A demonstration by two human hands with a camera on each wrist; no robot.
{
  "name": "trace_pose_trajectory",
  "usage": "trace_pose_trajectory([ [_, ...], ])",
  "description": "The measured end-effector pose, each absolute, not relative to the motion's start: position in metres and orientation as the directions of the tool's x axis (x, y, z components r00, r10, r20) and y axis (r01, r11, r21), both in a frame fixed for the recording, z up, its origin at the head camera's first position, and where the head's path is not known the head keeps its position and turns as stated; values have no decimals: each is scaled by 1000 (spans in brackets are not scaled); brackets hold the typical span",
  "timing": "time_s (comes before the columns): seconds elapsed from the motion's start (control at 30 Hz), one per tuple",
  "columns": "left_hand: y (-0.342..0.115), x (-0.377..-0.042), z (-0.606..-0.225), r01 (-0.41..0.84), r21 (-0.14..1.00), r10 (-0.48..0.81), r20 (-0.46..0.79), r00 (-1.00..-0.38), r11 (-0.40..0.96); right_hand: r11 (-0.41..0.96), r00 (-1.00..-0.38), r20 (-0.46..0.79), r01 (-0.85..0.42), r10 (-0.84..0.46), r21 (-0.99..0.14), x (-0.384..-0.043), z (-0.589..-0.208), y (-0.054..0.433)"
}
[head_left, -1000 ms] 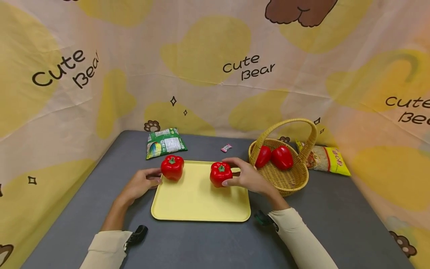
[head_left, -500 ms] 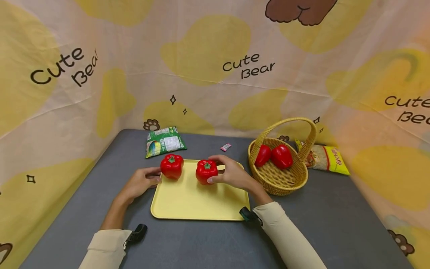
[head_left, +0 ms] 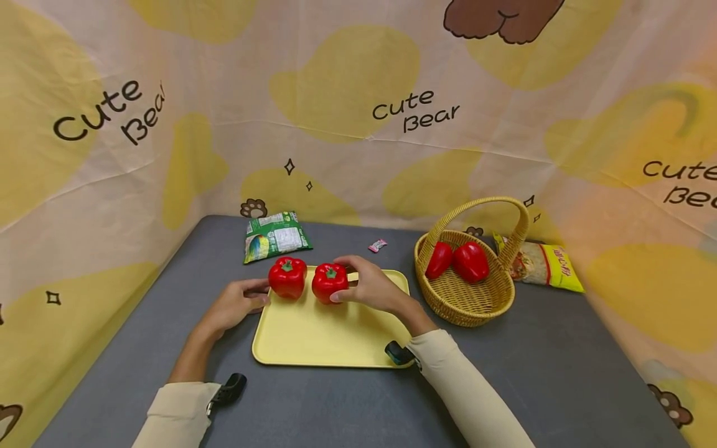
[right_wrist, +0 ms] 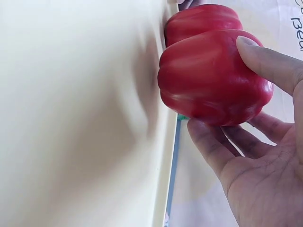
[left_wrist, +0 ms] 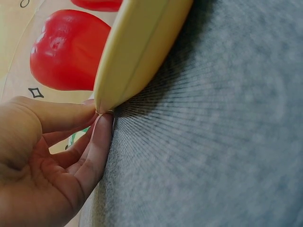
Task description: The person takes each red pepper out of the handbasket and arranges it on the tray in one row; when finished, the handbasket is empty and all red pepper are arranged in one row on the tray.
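My right hand (head_left: 374, 287) grips a red bell pepper (head_left: 329, 284) between thumb and fingers, over the back of the yellow tray (head_left: 313, 339). A second red bell pepper (head_left: 287, 278) stands upright at the tray's back left corner, a small gap away in the head view. At the left rim my left hand (head_left: 235, 306) pinches the tray's edge between thumb and fingers; the left wrist view shows the thumb (left_wrist: 71, 116) against the rim. In the right wrist view the held pepper (right_wrist: 213, 78) partly hides the other pepper (right_wrist: 203, 21). Whether the held one touches the tray I cannot tell.
A wicker basket (head_left: 467, 317) with a tall handle stands right of the tray, with two red peppers (head_left: 470, 261) inside. Behind it lies a yellow food packet (head_left: 551, 267). At the back are a green packet (head_left: 277, 236) and a small pink wrapped candy (head_left: 378, 246).
My right hand has carried the bell pepper leftward across the tray, close to the other pepper. The left hand has stayed at the tray's rim.
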State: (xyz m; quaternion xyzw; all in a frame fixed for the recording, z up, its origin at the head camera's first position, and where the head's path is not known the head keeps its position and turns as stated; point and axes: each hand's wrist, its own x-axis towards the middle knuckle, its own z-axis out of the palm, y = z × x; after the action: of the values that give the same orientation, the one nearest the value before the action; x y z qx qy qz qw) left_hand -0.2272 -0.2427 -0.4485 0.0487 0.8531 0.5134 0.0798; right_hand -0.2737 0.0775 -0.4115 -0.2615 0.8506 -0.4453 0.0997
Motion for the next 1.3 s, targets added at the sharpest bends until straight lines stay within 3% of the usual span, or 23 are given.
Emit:
trace_pose_trajectory([
  [1.3, -243, -227, -449, 20, 870, 153, -64, -986, 493, 460, -835, 38, -341, -549, -820, -286, -418, 59],
])
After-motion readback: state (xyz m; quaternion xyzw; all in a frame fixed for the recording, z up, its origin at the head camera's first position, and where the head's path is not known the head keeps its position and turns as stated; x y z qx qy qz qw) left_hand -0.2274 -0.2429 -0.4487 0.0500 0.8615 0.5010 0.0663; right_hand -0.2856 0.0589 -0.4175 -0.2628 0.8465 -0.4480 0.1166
